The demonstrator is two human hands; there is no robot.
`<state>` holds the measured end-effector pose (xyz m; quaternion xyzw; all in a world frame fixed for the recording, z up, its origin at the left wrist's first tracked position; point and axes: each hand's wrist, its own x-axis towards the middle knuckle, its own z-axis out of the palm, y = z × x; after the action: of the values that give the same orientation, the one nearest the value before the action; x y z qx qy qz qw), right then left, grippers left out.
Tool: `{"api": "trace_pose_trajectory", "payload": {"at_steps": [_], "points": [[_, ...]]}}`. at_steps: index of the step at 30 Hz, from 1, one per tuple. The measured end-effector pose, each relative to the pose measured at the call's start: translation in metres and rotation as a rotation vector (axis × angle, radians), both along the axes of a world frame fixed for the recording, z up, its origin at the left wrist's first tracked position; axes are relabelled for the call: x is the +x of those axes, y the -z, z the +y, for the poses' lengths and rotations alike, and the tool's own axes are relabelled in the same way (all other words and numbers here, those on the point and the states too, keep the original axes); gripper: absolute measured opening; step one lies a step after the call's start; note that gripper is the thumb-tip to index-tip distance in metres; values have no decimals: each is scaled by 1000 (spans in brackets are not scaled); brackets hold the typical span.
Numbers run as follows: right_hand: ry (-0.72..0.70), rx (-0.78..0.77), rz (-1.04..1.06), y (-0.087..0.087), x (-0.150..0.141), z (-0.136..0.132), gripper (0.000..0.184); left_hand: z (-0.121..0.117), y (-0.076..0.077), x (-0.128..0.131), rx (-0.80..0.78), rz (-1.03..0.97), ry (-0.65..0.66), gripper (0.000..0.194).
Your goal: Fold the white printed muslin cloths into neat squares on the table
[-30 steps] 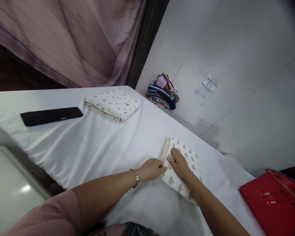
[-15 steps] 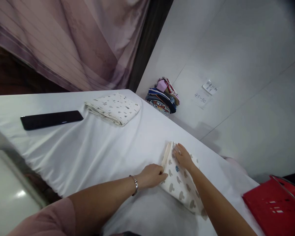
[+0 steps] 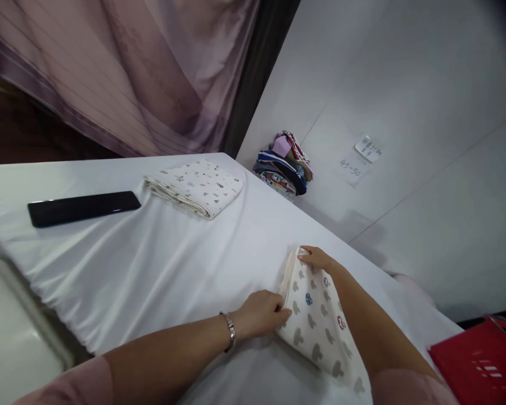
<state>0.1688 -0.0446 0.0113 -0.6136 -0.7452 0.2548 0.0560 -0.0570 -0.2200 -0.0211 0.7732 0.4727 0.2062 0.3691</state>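
Note:
A folded white cloth [image 3: 316, 315] with grey, blue and red mouse-head shapes lies slanted on the white-covered table. My left hand [image 3: 265, 313], a silver bracelet on its wrist, pinches the cloth's left folded edge between thumb and fingers. At the far corner of the same edge, my right hand [image 3: 316, 259] grips the cloth, its fingertips over the fold. The right forearm runs along the cloth's right side. Farther back on the table rests another folded cloth [image 3: 198, 187], white with small dark prints, apart from both hands.
A black phone-like slab [image 3: 84, 208] lies at the table's left. A stack of folded clothes [image 3: 283, 164] stands beyond the far table edge, near paper labels [image 3: 367, 148] on the pale surface. At right is a red basket [image 3: 476, 360]; a pink curtain [image 3: 152, 73] hangs behind.
My right hand has moved from the cloth's top surface to its far corner and now grips there, uncovering more of the print. The left hand keeps its hold.

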Motion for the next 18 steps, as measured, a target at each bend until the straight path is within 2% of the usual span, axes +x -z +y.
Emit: {"api": "trace_pose_trajectory", "payload": {"at_steps": [4, 6, 13, 18], "points": [[10, -50, 39, 0, -1, 1, 36, 0, -3, -1, -16, -2, 9, 34], [32, -29, 60, 3, -2, -1, 35, 0, -4, -1, -11, -4, 6, 34], [108, 129, 119, 25, -1, -18, 46, 0, -3, 0, -30, 4, -23, 36], [180, 301, 12, 31, 0, -24, 55, 1, -4, 0, -23, 7, -12, 35]]}}
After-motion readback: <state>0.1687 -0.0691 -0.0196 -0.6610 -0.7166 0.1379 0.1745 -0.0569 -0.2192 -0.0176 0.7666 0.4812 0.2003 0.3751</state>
